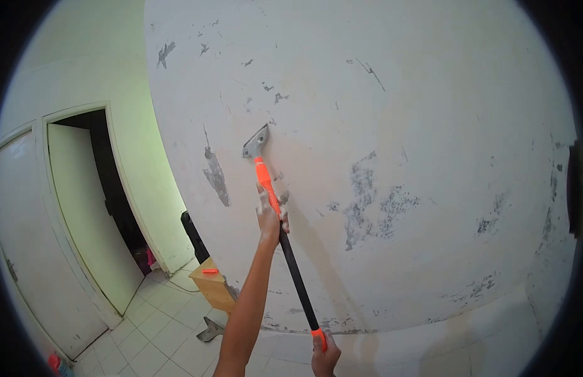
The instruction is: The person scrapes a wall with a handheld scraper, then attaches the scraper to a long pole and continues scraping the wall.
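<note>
The scraper [285,232] slants up and leftward against the wall [398,113], its metal blade flat on the flaking paint above both hands. The left hand [271,217] grips the orange upper shaft, nearer the blade; the right hand [324,358] clasps the orange butt low down.
</note>
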`<state>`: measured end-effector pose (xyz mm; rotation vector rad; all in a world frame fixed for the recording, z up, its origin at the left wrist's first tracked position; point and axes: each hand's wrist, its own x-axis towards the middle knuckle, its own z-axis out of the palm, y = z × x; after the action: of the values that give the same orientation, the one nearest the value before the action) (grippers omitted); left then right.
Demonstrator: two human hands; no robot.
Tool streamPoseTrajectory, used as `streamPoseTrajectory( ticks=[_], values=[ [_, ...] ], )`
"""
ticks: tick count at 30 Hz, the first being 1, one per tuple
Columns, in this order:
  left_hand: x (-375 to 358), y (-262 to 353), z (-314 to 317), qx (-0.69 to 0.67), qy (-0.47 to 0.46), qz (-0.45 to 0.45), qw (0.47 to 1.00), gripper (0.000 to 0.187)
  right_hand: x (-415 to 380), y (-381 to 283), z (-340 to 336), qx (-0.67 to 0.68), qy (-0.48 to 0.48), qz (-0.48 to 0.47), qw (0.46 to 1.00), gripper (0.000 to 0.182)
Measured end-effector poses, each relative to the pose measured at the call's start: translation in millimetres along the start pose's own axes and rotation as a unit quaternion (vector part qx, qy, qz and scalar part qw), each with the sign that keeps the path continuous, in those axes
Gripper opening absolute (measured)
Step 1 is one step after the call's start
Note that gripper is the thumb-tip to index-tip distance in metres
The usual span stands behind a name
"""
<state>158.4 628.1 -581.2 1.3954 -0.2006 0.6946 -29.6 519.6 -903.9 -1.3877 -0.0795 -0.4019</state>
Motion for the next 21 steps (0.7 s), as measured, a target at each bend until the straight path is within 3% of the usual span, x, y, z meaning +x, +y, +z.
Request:
streamPoseTrajectory(
  ticks=[3,5,7,10,13,15,17,21],
  values=[
    [-5,0,4,0.021,0.0,-0.008,1.0,0.065,-8,16,8,0.072,0.059,-0.005,0.996,0.043],
    [4,11,6,0.028,-0.001,-0.011,1.0,0.065,6,-8,4,0.056,0.006,0.001,0.998,0.035],
    [28,32,7,-0.004,-0.032,0.045,0.998,0.064,24,-23,10,0.031,-0.018,-0.003,0.999,0.036],
    [45,56,14,-0.015,-0.018,0.022,0.999,0.064,39,-36,13,0.008,-0.049,-0.017,0.999,0.037],
    [30,35,12,0.022,-0.008,0.038,0.999,0.066,30,-32,9,0.017,-0.061,0.011,0.998,0.036],
    [13,24,7,0.043,-0.016,0.039,0.998,0.069,6,-14,12,0.031,0.005,-0.011,0.999,0.035],
    [6,22,5,0.044,-0.011,-0.002,0.999,0.062,-5,-10,21,0.058,0.022,-0.022,0.998,0.04],
    [17,25,2,0.028,-0.013,0.008,0.999,0.06,5,-16,26,0.059,0.02,-0.032,0.998,0.048]
  ],
)
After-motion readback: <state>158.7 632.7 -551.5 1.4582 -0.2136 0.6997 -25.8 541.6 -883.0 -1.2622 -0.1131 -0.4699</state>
